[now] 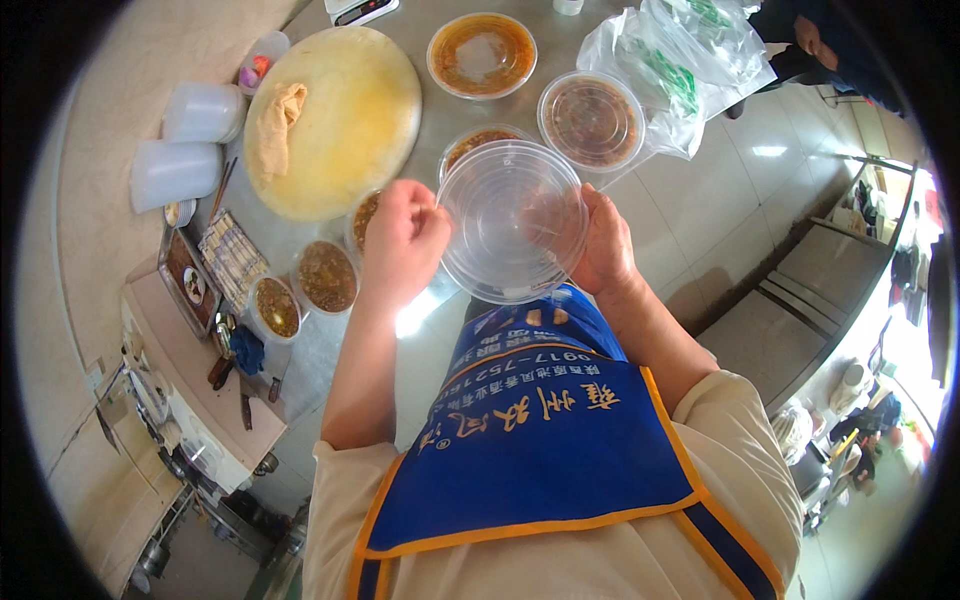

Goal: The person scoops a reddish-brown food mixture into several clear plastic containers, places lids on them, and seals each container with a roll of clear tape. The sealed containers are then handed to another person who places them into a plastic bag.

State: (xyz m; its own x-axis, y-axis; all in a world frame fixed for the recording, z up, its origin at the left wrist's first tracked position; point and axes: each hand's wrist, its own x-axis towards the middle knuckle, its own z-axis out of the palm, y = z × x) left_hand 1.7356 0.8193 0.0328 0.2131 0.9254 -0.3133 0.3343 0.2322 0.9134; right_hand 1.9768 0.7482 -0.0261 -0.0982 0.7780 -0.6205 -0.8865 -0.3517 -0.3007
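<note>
A clear round plastic lid, or several nested lids (514, 221), is held up before me, over the front edge of the steel table. My right hand (606, 240) grips its right rim, with some fingers showing through the plastic. At its left rim my left hand (409, 240) has curled fingers; whether they pinch the rim cannot be told. Behind the lid stands a partly hidden bowl of reddish food (480, 139). Two lidded plastic bowls, one orange-rimmed (481, 56) and one brown (591, 121), are farther back. Left of my left hand are several bowls of chunky brown food (325, 276).
A round yellowed board (337, 120) bears a crumpled cloth (279, 129). Stacked plastic containers (176, 174) stand by the wall. Plastic bags (675, 71) lie at the right. Knives (247, 411) rest on a side counter. Another person's hands (816, 45) show at upper right.
</note>
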